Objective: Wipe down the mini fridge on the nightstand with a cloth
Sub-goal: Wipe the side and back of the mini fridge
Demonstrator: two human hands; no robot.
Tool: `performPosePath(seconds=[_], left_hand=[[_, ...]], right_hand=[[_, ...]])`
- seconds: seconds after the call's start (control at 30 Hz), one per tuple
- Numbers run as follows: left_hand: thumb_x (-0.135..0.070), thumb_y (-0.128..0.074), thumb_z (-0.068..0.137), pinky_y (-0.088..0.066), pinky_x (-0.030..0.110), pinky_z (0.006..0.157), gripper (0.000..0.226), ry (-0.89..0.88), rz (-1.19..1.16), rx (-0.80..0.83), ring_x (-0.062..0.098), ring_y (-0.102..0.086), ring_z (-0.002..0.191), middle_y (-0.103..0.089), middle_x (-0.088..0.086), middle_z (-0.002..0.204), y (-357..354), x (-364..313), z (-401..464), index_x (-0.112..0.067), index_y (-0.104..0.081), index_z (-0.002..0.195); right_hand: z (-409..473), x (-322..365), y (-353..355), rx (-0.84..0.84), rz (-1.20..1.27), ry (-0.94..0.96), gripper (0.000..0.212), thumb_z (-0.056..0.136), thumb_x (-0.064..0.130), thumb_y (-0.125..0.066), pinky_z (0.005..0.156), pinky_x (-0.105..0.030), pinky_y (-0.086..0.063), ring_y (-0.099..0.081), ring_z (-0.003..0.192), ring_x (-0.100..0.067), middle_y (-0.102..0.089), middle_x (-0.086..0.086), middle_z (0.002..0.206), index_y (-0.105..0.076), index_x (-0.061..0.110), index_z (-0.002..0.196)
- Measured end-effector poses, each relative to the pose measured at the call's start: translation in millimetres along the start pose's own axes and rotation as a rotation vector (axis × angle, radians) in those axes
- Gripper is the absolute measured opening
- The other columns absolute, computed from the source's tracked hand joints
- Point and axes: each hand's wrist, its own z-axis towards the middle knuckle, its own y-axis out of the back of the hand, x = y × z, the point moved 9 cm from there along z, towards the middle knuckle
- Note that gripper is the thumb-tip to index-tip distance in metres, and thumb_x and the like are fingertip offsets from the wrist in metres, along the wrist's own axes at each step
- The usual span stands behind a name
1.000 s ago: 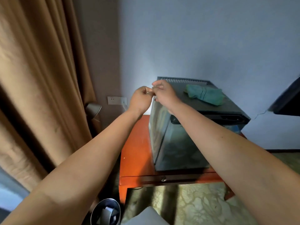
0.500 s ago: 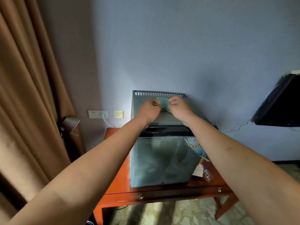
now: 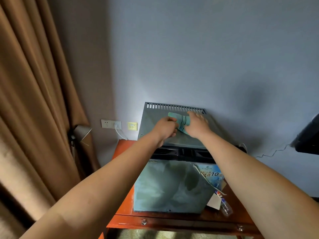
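The grey mini fridge (image 3: 172, 183) stands on an orange-red nightstand (image 3: 124, 169) against the blue wall. Its door is reflective and its top has a row of vent slots at the back. A green cloth with dark stripes (image 3: 180, 120) lies on the fridge top. My left hand (image 3: 166, 126) pinches the cloth's left part with curled fingers. My right hand (image 3: 196, 124) lies flat with spread fingers over the cloth's right part and hides some of it.
Brown curtains (image 3: 34, 100) hang at the left, with a lamp head (image 3: 82, 132) beside them. Wall sockets (image 3: 111, 124) with a white cable sit behind the nightstand. A blue printed card (image 3: 211, 175), a tag and a plastic bottle lie by the fridge's right side. A dark object (image 3: 309, 138) juts in at the right edge.
The view has shifted, so the fridge is seen from the front. Both hands moved from the fridge's corner onto the cloth; my right hand has opened flat on it.
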Motion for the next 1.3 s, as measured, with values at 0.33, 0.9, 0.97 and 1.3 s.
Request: performPosePath(seconds=[0.33,0.9,0.97,1.3], left_hand=[[-0.008,-0.056,0.099,-0.052,0.034,0.081,0.017,0.003,-0.025,-0.074,0.019,-0.056,0.079,-0.059,0.006,0.087,3,21,9,-0.011,-0.059,0.115],[-0.027,-0.069,0.091,-0.056,0.029,0.066,0.024,-0.123,-0.675,-0.504,0.02,-0.073,0.082,-0.076,0.014,0.098,121,37,-16,-0.008,-0.069,0.105],[-0.028,-0.069,0.091,-0.052,0.027,0.059,0.027,-0.123,-0.676,-0.551,0.022,-0.068,0.077,-0.073,0.018,0.095,145,49,-23,-0.006,-0.063,0.104],[-0.033,-0.061,0.088,-0.058,0.04,0.081,0.033,-0.04,-0.526,-0.689,0.025,-0.071,0.088,-0.075,0.013,0.104,225,104,-59,-0.009,-0.068,0.109]], right_hand=[[18,17,-26,-0.048,-0.126,0.098,0.043,0.081,0.023,-0.071,0.091,-0.04,-0.045,-0.059,0.109,-0.032,-0.056,-0.008,0.117,-0.051,0.019,0.119],[-45,176,-11,-0.068,0.36,0.619,0.05,0.08,0.025,-0.074,0.089,-0.035,-0.054,-0.061,0.109,-0.012,-0.059,0.015,0.123,-0.056,0.034,0.126],[-52,184,-21,0.09,0.551,0.595,0.036,0.084,0.023,-0.07,0.093,-0.03,-0.055,-0.066,0.105,0.0,-0.066,0.022,0.118,-0.064,0.039,0.115],[-26,169,-34,0.073,0.944,0.281,0.013,0.093,0.008,-0.059,0.08,-0.038,-0.057,-0.069,0.074,-0.008,-0.075,-0.001,0.087,-0.069,0.016,0.096]])
